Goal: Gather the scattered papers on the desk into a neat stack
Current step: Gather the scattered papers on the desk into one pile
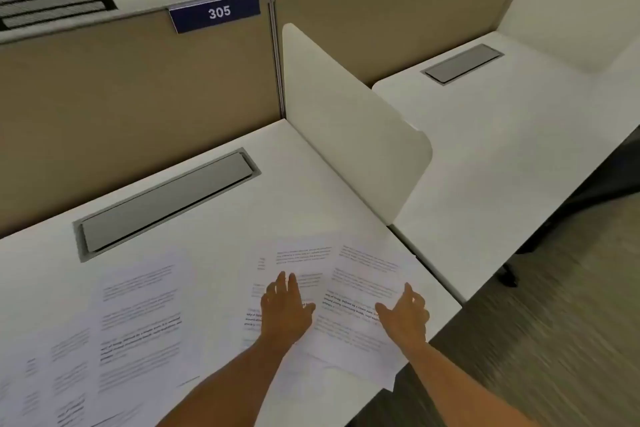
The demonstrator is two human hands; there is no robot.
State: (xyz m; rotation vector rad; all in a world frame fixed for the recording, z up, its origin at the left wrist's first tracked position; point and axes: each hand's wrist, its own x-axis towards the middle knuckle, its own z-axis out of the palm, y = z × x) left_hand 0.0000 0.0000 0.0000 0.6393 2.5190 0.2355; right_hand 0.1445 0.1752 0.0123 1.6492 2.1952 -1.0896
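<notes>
Left grip (285, 302) lies spread flat on overlapping papers (360, 288); right grip (407, 312) hovers loosely spread at their 3 o'clock edge; more sheets (138, 315) lie toward 9 o'clock, nearer the left

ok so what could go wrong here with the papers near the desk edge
1. The right-hand sheet overhangs the desk's front edge; a push from the right hand could slide it onto the floor.
2. The left hand lies flat on overlapping sheets; dragging them may crease or skew them.
3. The sheets at the left lie apart and could be left out of the stack.
</notes>
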